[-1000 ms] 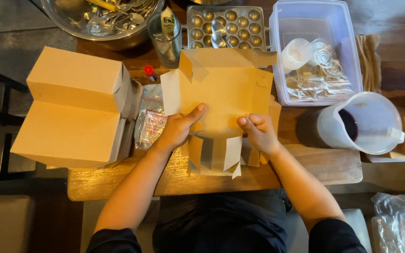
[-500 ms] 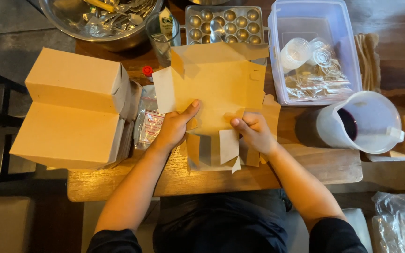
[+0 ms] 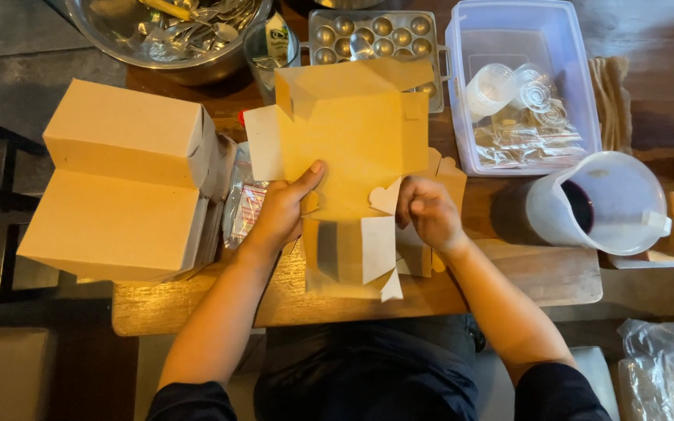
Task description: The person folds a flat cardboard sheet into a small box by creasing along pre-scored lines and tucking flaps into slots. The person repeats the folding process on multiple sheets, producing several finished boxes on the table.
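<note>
Wooden table point(image 3: 555, 273); left hand point(image 3: 282, 210), right hand point(image 3: 429, 212) fingers grasping unfolded cardboard box point(image 3: 352, 140).

Warm, dim overhead light — sharp centre, dark shadowed edges, slight corner distortion.

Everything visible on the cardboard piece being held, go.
The cardboard box blank is tan outside, white on some inner flaps, thin paperboard, half-folded and not yet closed. It lies tilted over the wooden table, flaps spread at top and bottom. The left hand grips its left edge, thumb on top; the right hand pinches a flap at its right.
</note>
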